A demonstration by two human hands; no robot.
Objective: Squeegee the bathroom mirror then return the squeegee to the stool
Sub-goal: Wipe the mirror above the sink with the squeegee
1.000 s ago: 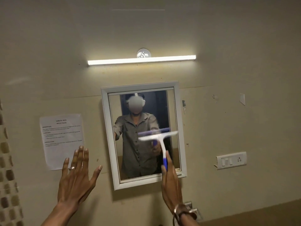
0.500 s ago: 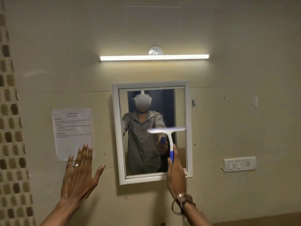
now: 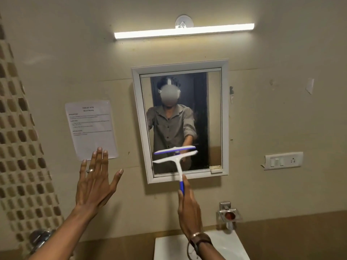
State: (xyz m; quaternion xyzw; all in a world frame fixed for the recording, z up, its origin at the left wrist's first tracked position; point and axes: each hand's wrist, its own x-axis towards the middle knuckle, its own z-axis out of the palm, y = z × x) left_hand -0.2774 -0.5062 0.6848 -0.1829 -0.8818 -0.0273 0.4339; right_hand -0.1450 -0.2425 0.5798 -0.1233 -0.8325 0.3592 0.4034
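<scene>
A white-framed mirror [image 3: 225, 117] hangs on the beige wall and reflects a person in a grey shirt. My right hand [image 3: 188, 209] grips the blue end of a white squeegee [image 3: 176, 160]. Its blade lies tilted across the lower part of the glass, left end lower, and is doubled by its reflection. My left hand [image 3: 95, 182] is raised to the left of the mirror, fingers spread, a ring on one finger, holding nothing. No stool is in view.
A white sink [image 3: 234, 246] and a metal tap [image 3: 228, 214] sit below the mirror. A printed sheet [image 3: 92, 126] is stuck to the wall on the left, a switch plate [image 3: 283, 160] on the right, a tube light [image 3: 184, 30] above. Mosaic tiles [image 3: 20, 147] line the left edge.
The squeegee blade has slid down and leftward on the glass, from mid-height to the lower part. The view has tilted down, bringing the sink and tap into sight.
</scene>
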